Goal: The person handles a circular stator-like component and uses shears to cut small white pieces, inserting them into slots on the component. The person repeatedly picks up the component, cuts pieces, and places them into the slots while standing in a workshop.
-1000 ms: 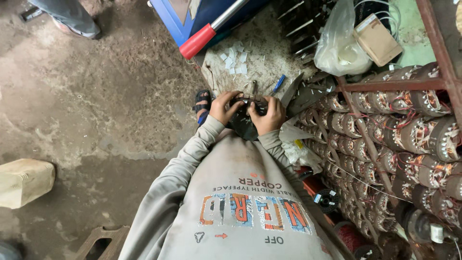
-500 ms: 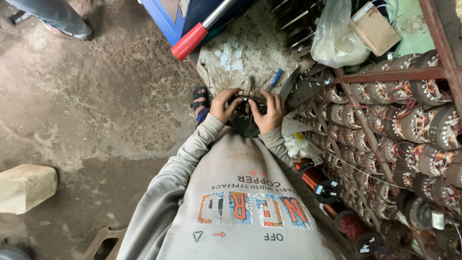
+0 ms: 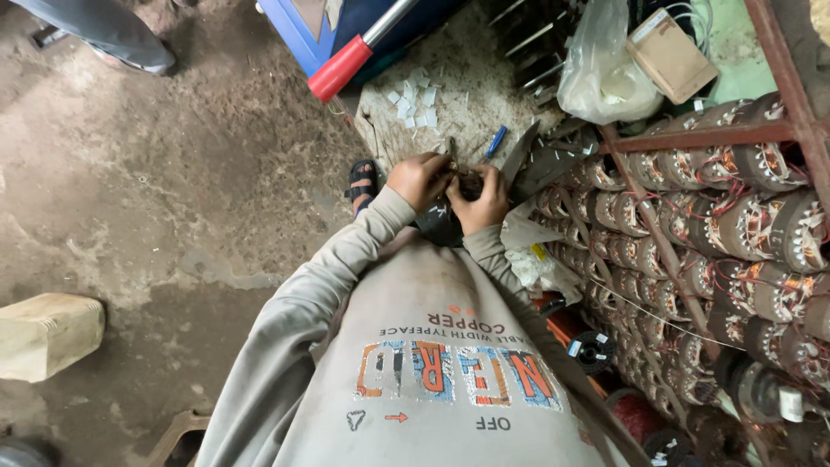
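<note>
Both of my hands are closed around a dark round motor part (image 3: 443, 220) held in front of my grey shirt. My left hand (image 3: 418, 179) grips its left side. My right hand (image 3: 482, 201) covers its right side, fingers curled over the top. Some copper-coloured windings show between my fingers. Most of the part is hidden by my hands and sleeves.
Rows of copper-wound motor stators (image 3: 726, 225) fill a rusty metal rack (image 3: 700, 137) on the right. A sack with small white paper pieces (image 3: 412, 99), a blue pen (image 3: 495, 142), a red-handled tool (image 3: 346, 66), a white plastic bag (image 3: 601, 78), a cardboard box (image 3: 670, 54). A pale block (image 3: 45, 333) at left; another person's leg (image 3: 104, 30) top left.
My hands have stayed on the motor part with only slight finger shifts. The view has drifted a little; the other person's leg has moved toward the top left.
</note>
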